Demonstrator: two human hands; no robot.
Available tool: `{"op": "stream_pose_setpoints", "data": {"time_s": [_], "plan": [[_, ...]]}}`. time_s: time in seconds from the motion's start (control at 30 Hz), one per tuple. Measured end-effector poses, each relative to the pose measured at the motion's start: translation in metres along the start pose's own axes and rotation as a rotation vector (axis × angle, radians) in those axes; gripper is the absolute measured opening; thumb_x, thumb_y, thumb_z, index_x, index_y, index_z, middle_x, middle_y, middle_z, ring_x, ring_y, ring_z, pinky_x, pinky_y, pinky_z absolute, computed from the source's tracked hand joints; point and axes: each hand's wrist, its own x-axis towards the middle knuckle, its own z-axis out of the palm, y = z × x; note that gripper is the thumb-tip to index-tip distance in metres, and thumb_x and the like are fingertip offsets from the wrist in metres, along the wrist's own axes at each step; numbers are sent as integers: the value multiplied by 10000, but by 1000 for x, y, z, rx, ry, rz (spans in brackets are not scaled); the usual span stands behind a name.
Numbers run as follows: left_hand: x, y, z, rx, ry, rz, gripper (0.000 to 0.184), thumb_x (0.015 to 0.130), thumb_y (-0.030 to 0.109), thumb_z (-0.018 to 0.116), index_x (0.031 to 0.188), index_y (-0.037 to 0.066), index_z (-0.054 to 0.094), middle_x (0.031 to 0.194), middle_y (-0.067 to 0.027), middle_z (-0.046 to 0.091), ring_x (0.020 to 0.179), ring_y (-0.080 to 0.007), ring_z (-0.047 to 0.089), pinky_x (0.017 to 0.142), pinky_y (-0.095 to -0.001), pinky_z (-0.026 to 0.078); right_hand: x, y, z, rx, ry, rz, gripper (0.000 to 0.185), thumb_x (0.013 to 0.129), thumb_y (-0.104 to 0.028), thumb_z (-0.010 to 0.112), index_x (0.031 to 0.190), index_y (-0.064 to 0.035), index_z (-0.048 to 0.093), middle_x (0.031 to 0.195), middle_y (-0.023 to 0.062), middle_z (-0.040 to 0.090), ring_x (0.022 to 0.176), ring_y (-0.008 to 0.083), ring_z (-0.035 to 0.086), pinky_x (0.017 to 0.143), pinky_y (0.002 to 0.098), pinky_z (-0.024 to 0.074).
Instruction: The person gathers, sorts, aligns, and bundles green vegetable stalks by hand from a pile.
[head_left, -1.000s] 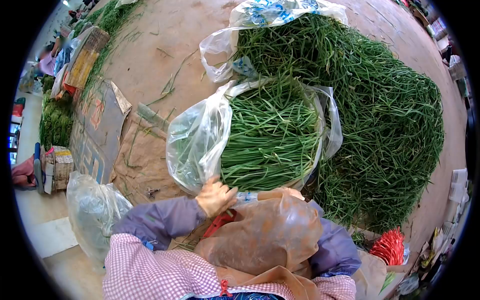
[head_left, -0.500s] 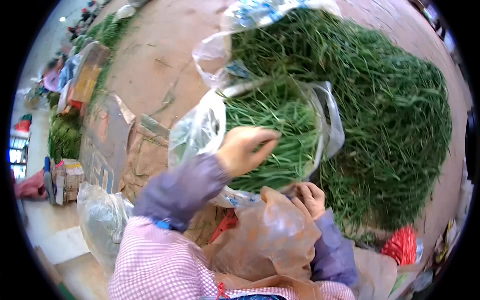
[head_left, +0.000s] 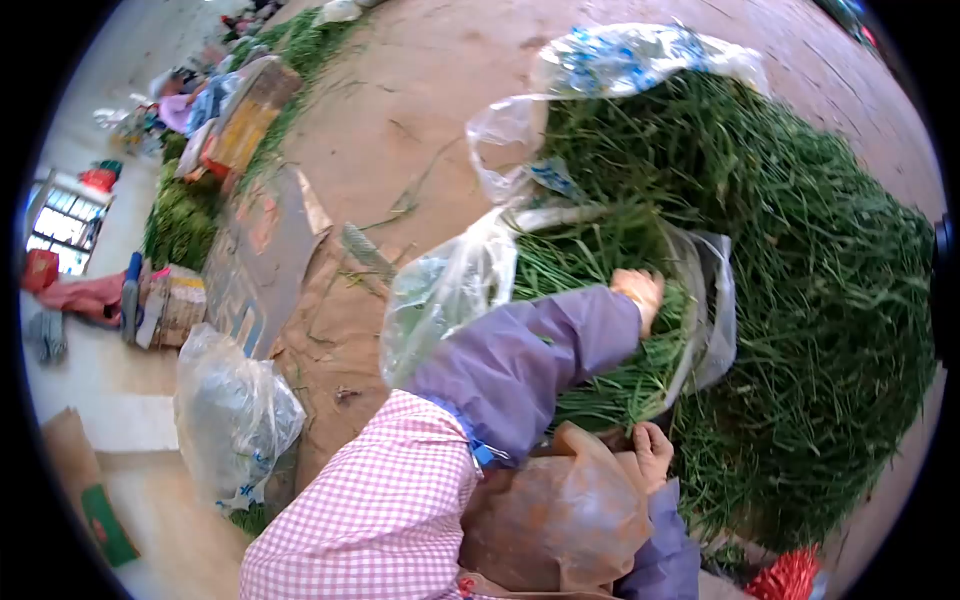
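Note:
A clear plastic bag [head_left: 440,290] lies wide open, packed with long thin green stalks [head_left: 570,255] that look like chives. Over the bag's right part, my left hand [head_left: 640,292] is down in the stalks, its fingers curled and partly buried among them. My right hand [head_left: 653,455] is closed in a pinch at the bag's near edge, by a brown translucent plastic sheet [head_left: 560,510] across my lap. What its fingertips hold is too small to make out.
A big heap of the same greens [head_left: 800,290] spreads on the right, with a second plastic bag [head_left: 640,60] behind. To the left are a stuffed clear bag [head_left: 235,410] and flattened cardboard [head_left: 255,260]. Red string [head_left: 785,577] lies at the lower right. A person [head_left: 180,105] sits far left.
My left hand has reached rightward and down into the stalks, from above the bag's middle. My right hand stays at the near edge. The whole view has shifted with my head.

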Motion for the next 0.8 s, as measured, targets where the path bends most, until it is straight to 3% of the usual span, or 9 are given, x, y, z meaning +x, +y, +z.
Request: {"op": "stream_pose_setpoints", "data": {"time_s": [0.1, 0.2, 0.33, 0.4, 0.47, 0.57, 0.6, 0.63, 0.8], "plan": [[13, 2, 4, 62, -23, -6, 961, 622, 388, 824, 1367, -28, 383, 1175, -188, 604, 1102, -312, 600, 868, -421, 497, -3, -8, 6, 8, 35, 37, 147, 951, -147, 615, 953, -6, 658, 802, -36, 620, 721, 58, 518, 654, 220, 435], [2, -2, -5, -39, -8, 14, 886, 598, 424, 853, 1265, 0, 453, 1154, -190, 615, 1079, -329, 612, 874, -416, 498, -5, -3, 8, 93, 41, 70, 126, 937, -120, 629, 961, -2, 665, 816, -9, 636, 742, 84, 552, 692, 242, 465], [3, -1, 0, -135, 7, -8, 650, 680, 195, 736, 1239, 5, 465, 1044, -197, 661, 999, -341, 651, 837, -429, 522, -4, -1, 11, 81, 70, 17, 117, 937, -115, 634, 977, -13, 673, 816, -14, 646, 734, 77, 560, 677, 233, 468], [2, -2, -4, -195, 20, -26, 634, 688, 160, 706, 1250, 1, 460, 1030, -203, 665, 987, -347, 655, 835, -431, 524, -6, -4, 12, 113, 82, 13, 125, 938, -119, 635, 987, -12, 676, 831, -7, 658, 743, 80, 574, 685, 232, 472], [-8, -6, -10, -268, 37, -53, 638, 697, 134, 681, 1272, -10, 445, 1024, -222, 665, 986, -355, 656, 830, -437, 526, -9, -31, 14, 180, 85, 34, 129, 932, -109, 637, 994, -2, 677, 859, 5, 666, 780, 92, 584, 729, 237, 471], [-38, -12, -27, -425, 133, -131, 688, 710, 135, 700, 1327, 40, 412, 1054, -204, 669, 1013, -354, 651, 887, -425, 513, -8, -68, 15, 188, 92, -48, 145, 949, -147, 623, 1013, -30, 679, 843, 5, 673, 709, 82, 588, 654, 235, 489], [-41, -16, -27, -466, 153, -170, 797, 688, 168, 741, 1388, 68, 373, 1066, -214, 664, 1012, -352, 652, 909, -418, 510, -5, -75, 15, 134, 102, -68, 151, 954, -155, 615, 1019, -33, 676, 846, 2, 670, 715, 81, 601, 651, 235, 497], [-47, -21, -29, -521, 188, -181, 828, 690, 191, 754, 1410, 92, 358, 1093, -216, 658, 1021, -350, 649, 915, -403, 511, -2, -91, 20, 164, 85, -85, 156, 941, -110, 627, 1035, 7, 670, 886, 44, 674, 813, 114, 607, 763, 261, 494], [-68, -42, -28, -810, 384, -139, 826, 654, 75, 753, 1388, 85, 374, 1114, -187, 662, 1036, -299, 651, 938, -341, 496, 28, -147, 52, -243, -27, -692, 149, 907, -69, 641, 1042, -7, 659, 929, 109, 677, 847, 197, 652, 790, 294, 509]]}}
